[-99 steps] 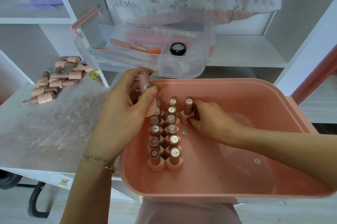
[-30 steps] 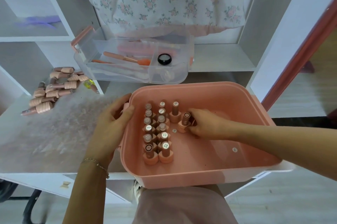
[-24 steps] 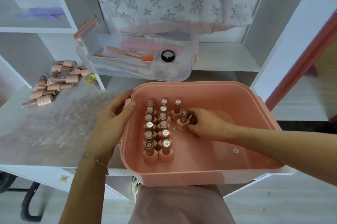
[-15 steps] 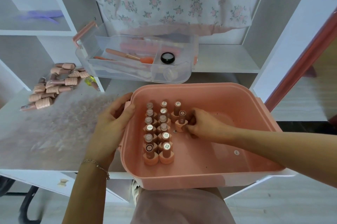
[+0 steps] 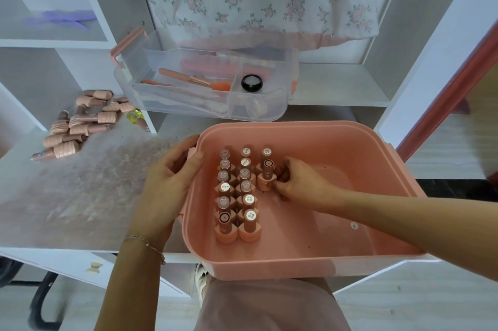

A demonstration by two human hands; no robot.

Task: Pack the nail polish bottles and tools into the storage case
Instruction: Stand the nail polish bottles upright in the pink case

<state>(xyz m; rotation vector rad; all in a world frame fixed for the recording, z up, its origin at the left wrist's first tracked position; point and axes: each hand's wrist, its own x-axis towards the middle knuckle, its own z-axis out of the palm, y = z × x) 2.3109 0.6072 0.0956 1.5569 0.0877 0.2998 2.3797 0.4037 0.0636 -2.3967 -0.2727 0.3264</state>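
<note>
Head view. Pink storage case (image 5: 310, 263): left rim gripped by left hand (image 5: 167, 185). Nail polish bottle (image 5: 266, 175), third row, pinched by right hand (image 5: 299, 185). Unpacked bottles (image 5: 78, 123) lie far left on table (image 5: 67, 195). Risk: neighbouring upright bottles toppled by a nudge. Right fingertips hidden.

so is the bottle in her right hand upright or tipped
Upright: the bottle stands cap-up on the case floor, right hand gripping its base.
</note>
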